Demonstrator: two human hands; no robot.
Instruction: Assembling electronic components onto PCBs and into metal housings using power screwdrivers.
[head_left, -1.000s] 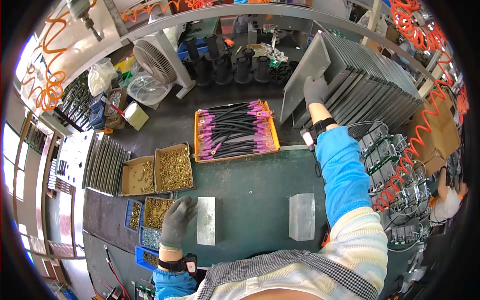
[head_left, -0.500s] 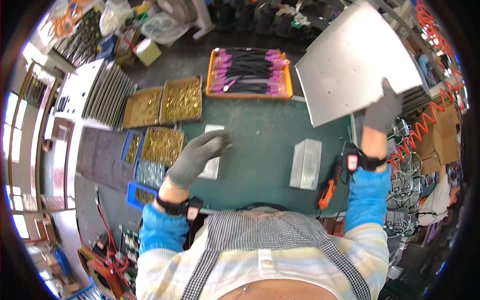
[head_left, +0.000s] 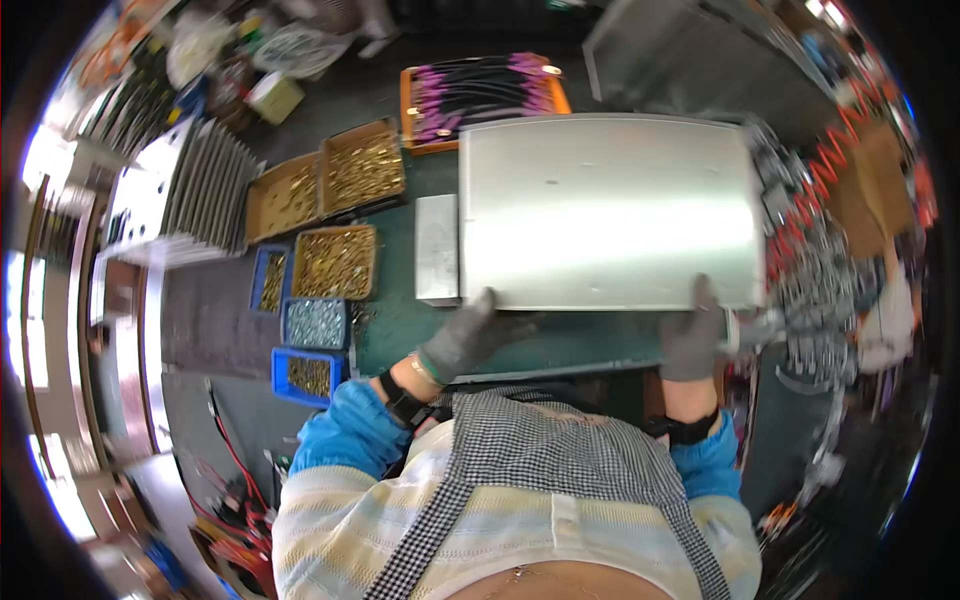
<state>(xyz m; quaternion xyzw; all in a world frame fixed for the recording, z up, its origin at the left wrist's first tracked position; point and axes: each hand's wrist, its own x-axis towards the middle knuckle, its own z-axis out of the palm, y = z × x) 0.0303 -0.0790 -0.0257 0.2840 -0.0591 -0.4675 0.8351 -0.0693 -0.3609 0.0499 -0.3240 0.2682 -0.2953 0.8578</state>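
Note:
A wide, flat silver metal panel [head_left: 610, 215] lies level in front of me over the green work surface. Gloved in grey, my left hand [head_left: 463, 342] grips its near edge close to the left corner, thumb uppermost and fingers partly hidden beneath. My right hand [head_left: 692, 338], gloved alike, holds the same edge toward the right corner, its thumb on the top face. Left of the panel stands a rectangular metal block [head_left: 436, 250], close by the panel's left edge. Whatever lies under the panel is hidden.
An orange tray [head_left: 407, 105] of black cables with pink ends sits beyond the panel. Boxes of brass parts [head_left: 335, 262] and blue bins [head_left: 312, 374] line the left. Stacked panels [head_left: 205, 190] stand far left; a red coiled hose [head_left: 800, 225] hangs right.
The panel has come down from the upper right to lie level before me. My left hand has moved right and closed on its near edge; the right hand has come nearer, still holding it.

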